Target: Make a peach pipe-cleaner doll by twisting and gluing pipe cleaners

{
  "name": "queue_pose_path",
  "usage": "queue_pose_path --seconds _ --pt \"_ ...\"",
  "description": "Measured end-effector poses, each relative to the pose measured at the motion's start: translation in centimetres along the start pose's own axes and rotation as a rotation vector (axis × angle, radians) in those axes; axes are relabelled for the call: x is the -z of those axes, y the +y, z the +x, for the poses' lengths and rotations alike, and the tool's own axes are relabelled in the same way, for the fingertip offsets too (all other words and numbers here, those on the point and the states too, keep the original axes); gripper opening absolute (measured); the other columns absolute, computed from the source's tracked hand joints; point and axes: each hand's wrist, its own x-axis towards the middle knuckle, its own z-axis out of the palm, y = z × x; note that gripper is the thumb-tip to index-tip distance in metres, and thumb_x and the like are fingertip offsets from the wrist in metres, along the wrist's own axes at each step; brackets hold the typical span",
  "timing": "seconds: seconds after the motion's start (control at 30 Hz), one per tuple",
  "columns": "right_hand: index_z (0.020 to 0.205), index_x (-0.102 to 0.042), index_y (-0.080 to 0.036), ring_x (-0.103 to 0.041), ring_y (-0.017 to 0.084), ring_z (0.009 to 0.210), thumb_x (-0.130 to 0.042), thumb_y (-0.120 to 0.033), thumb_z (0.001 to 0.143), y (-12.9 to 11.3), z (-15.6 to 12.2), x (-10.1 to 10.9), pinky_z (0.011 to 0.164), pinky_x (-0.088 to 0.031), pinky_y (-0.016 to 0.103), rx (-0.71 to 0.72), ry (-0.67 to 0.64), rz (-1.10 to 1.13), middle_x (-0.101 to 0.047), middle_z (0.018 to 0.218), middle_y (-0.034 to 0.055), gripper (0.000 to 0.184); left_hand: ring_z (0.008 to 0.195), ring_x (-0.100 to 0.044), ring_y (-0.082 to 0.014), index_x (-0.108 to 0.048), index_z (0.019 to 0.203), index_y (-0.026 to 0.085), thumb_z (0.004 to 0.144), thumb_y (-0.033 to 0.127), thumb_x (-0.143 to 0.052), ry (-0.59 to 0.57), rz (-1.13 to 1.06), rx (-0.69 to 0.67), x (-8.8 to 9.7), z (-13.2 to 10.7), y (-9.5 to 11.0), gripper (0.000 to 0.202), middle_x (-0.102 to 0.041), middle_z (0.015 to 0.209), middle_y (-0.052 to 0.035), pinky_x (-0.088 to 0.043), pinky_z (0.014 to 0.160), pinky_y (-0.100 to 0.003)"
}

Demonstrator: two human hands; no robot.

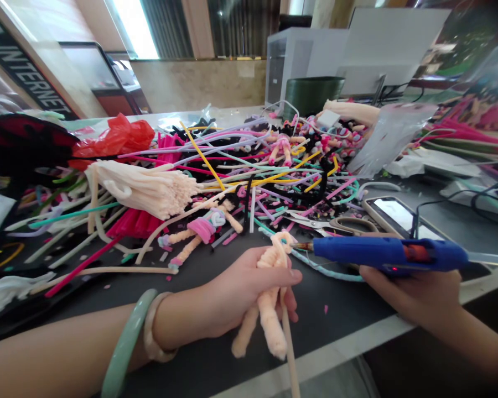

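Note:
My left hand (236,290) is closed around a peach pipe-cleaner doll body (270,323), its two legs pointing down and toward me. A loop of peach pipe cleaner (283,239) forms the top, and a loose strand (289,354) hangs down past the legs. My right hand (419,293) grips a blue hot glue gun (357,253) from below, a small red light showing on its side. The gun's metal nozzle (302,246) touches or almost touches the loop; I cannot tell which.
A finished-looking doll in pink (201,229) lies beyond my left hand. Behind it are a bundle of cream pipe cleaners (149,188) and a heap of coloured ones. Scissors (327,222) and a phone (402,215) lie near the glue gun. A green bin (313,94) stands behind.

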Motion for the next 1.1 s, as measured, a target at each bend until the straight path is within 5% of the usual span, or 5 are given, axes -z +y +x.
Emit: queue_pose_path --seconds 0.2,0.5,0.7,0.87,1.1 --pt "0.099 -0.061 -0.029 -0.073 0.028 0.082 -0.056 -0.032 0.080 -0.1 0.2 0.0 0.068 -0.055 0.037 0.016 -0.010 0.044 -0.075 0.097 0.0011 0.020 0.038 -0.051 -0.0062 -0.051 0.083 0.016 0.082 0.023 -0.064 -0.002 0.007 -0.001 0.1 0.0 -0.1 0.014 -0.062 0.056 0.0038 -0.055 0.069 -0.033" --pt "0.101 -0.060 -0.028 -0.073 0.030 0.082 -0.055 -0.035 0.080 0.1 0.0 0.0 0.059 -0.054 0.037 0.005 -0.023 0.008 -0.075 0.095 0.0043 0.023 0.038 -0.052 -0.0054 -0.051 0.082 0.016 0.084 0.022 -0.062 -0.010 0.005 -0.009 0.1 0.0 -0.1 0.013 -0.061 0.056 0.0038 -0.054 0.070 -0.035" --pt "0.101 -0.061 -0.025 -0.074 0.029 0.078 -0.055 -0.032 0.081 0.2 0.3 0.0 0.060 -0.055 0.035 0.091 -0.004 -0.057 -0.075 0.087 0.0052 0.023 0.038 -0.052 -0.0051 -0.052 0.081 0.015 0.083 0.022 -0.063 0.002 -0.001 -0.011 0.1 0.0 -0.1 0.014 -0.062 0.056 0.0038 -0.054 0.071 -0.035" --pt "0.096 -0.060 -0.020 -0.073 0.028 0.063 -0.055 -0.032 0.080 0.3 0.9 0.1 0.046 -0.053 0.032 0.234 0.031 -0.138 -0.076 0.079 0.0083 0.021 0.038 -0.052 -0.0055 -0.052 0.080 0.015 0.082 0.022 -0.064 -0.003 -0.004 -0.007 0.1 0.0 -0.1 0.014 -0.062 0.055 0.0031 -0.054 0.069 -0.034" --pt "0.094 -0.056 -0.021 -0.074 0.026 0.064 -0.054 -0.032 0.082 -0.3 1.4 0.4 0.051 -0.058 0.031 0.227 0.005 -0.087 -0.074 0.076 0.0080 0.017 0.038 -0.052 -0.0057 -0.053 0.079 0.015 0.083 0.022 -0.063 0.000 -0.007 -0.011 0.2 0.0 -0.1 0.013 -0.062 0.055 0.0032 -0.053 0.068 -0.032"
